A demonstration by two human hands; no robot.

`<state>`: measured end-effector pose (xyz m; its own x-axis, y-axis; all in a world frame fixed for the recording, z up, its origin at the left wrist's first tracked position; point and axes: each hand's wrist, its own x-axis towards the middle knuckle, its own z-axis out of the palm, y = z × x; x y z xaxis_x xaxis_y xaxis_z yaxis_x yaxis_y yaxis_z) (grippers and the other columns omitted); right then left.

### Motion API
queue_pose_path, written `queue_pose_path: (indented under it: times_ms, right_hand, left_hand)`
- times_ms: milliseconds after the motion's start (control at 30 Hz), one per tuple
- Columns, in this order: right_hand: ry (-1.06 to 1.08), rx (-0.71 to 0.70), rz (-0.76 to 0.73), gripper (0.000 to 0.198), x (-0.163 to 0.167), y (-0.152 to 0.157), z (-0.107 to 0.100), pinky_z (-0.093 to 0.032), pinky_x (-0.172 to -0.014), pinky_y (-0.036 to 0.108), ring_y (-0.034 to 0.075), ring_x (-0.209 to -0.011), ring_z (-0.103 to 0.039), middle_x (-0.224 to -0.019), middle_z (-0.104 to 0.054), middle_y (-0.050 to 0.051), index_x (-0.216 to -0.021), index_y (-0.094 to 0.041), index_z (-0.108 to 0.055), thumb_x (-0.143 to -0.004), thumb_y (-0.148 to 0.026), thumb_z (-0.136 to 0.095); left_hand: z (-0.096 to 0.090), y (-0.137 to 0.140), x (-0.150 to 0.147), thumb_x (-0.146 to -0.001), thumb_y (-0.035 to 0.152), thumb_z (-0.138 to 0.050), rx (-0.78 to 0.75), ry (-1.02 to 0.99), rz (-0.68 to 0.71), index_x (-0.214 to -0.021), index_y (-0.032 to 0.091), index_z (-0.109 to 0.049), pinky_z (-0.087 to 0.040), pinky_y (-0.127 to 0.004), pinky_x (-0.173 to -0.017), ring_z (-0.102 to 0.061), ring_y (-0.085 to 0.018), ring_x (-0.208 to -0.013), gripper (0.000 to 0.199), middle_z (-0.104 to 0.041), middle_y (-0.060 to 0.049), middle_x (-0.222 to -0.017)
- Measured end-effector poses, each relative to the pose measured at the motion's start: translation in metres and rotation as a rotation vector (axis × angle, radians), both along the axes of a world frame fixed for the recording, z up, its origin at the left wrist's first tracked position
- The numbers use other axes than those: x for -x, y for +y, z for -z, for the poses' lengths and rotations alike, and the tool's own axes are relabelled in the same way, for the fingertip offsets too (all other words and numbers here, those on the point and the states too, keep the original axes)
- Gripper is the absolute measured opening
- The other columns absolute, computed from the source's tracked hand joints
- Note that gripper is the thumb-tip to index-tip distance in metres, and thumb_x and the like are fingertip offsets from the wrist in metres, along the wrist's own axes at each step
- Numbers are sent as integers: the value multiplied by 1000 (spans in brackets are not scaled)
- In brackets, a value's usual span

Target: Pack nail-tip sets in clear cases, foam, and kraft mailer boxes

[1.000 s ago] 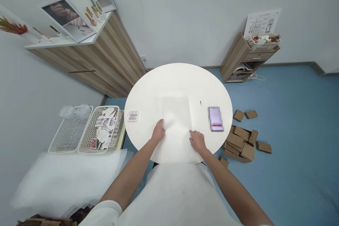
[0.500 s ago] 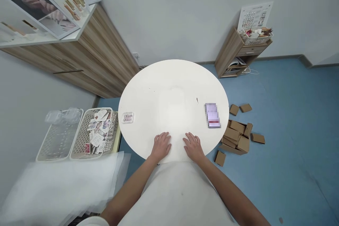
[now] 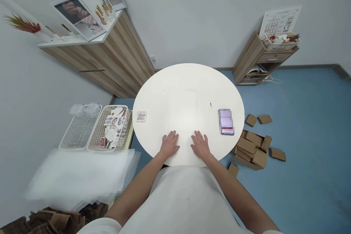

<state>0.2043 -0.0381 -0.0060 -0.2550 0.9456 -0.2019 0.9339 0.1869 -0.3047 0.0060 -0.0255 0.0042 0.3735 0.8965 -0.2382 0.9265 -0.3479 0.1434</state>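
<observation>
My left hand (image 3: 169,144) rests on the near edge of a white oval table (image 3: 175,80), fingers spread, holding nothing. Across from it my right hand (image 3: 200,144) lies the same way, flat with the fingers apart. A small clear plastic box (image 3: 141,116) with pinkish pieces in it sits at the table's left side. On the right side lies a phone-like rectangle (image 3: 226,121), its lilac face blurred into blocks. Neither hand touches these two things. A small dark mark (image 3: 211,105) shows on the tabletop.
To the left stand a basket of printed cards (image 3: 113,128), a basket with clear plastic (image 3: 80,131) and white sheets (image 3: 79,175). Cardboard boxes (image 3: 251,146) lie on the floor at right. A wooden cabinet (image 3: 126,51) and a small shelf unit (image 3: 252,58) stand behind.
The whole view has shifted, so the table and baskets appear further right. My hands stay on the near edge of the table, still open.
</observation>
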Motion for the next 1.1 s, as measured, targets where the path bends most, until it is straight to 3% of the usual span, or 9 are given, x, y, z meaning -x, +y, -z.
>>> queue_pose_path:
  times_ms: [233,500,633,867,1100]
  right_hand:
    - [17,-12,37,35,3,-3,0,-15,-99,47,24,-129,-18,-138,-29,11,-114,-20,-45,-82,-30,-37]
    - [56,-3,47,38,20,-3,-13,-20,-98,44,25,-129,-17,-139,-26,12,-119,-19,-40,-83,-31,-36]
    - [65,22,-4,39,42,8,-13,-21,-97,44,25,-129,-17,-138,-26,12,-120,-19,-40,-82,-27,-39]
    - [100,58,-28,45,103,51,-22,-28,-96,41,26,-128,-19,-138,-24,14,-125,-15,-36,-82,-28,-39]
    - [447,313,90,62,183,87,-39,-34,-96,37,22,-124,-30,-137,-29,9,-132,-18,-24,-79,-44,-44]
  left_hand:
    - [-2,-3,2,-77,31,-45,21,38,14,-126,21,-34,-21,-47,-98,-22,-26,-127,51,-30,-10,-137]
    - [-5,-5,13,-81,34,-39,-3,-130,-36,-123,21,-39,-22,-45,-99,-27,-25,-125,44,-34,-10,-135]
    - [-8,1,41,-81,36,-40,-31,-237,-190,-121,20,-41,-25,-44,-97,-28,-26,-124,43,-36,-11,-133]
    - [-15,30,127,-83,37,-36,-40,-399,-512,-115,20,-48,-29,-43,-97,-35,-25,-120,39,-43,-9,-128]
    - [-4,76,198,-85,35,-33,-52,-819,-885,-112,14,-51,-32,-35,-98,-43,-21,-114,39,-49,-10,-120]
